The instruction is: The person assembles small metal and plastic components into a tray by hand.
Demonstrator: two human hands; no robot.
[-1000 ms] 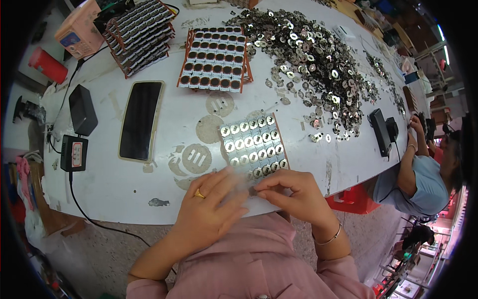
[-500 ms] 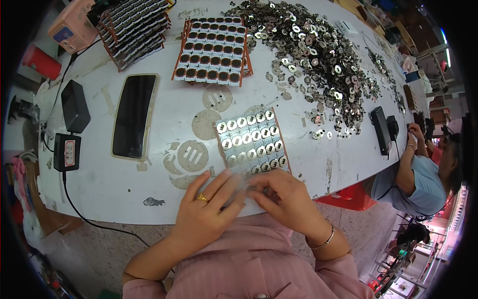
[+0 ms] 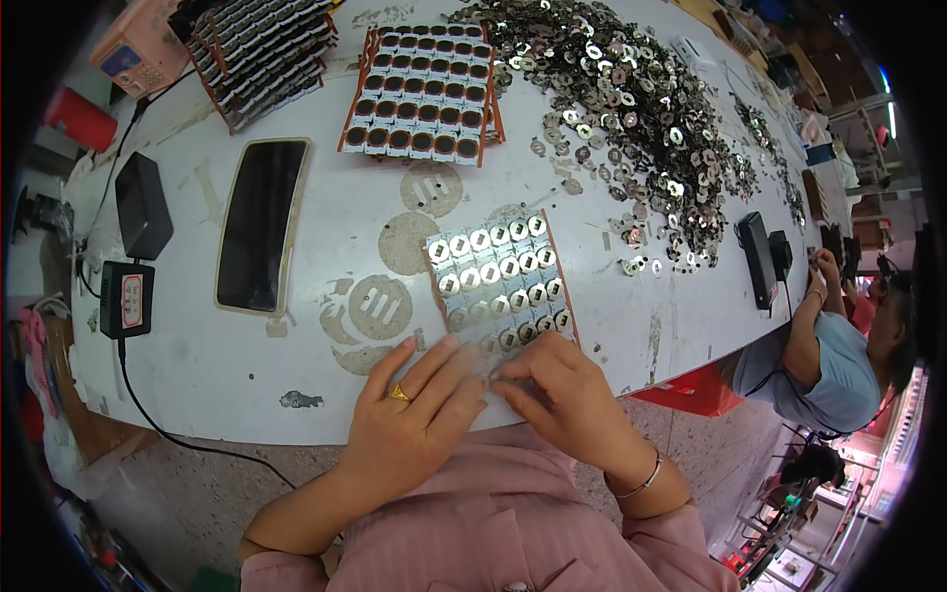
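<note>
A panel of silver metal discs in rows (image 3: 498,274) lies on the table in front of me, with reddish edges at its sides. My left hand (image 3: 419,395), with a gold ring, rests with its fingers stretched over the panel's lower left corner. Across from it, my right hand (image 3: 562,400) has thumb and fingers pinched together at the panel's near edge. Whatever sits in that pinch is too small and blurred to make out. Both hands cover the panel's nearest part.
Loose metal discs (image 3: 631,118) form a big heap at the far right. Panels with dark round parts (image 3: 419,94) are stacked beyond, and more panels (image 3: 261,59) stand far left. A phone (image 3: 262,227) and black adapters (image 3: 144,207) lie left. A co-worker (image 3: 824,365) sits at right.
My right hand's fingertips have shifted slightly at the panel's near edge. My left hand stays in place. The whole view has tilted a little.
</note>
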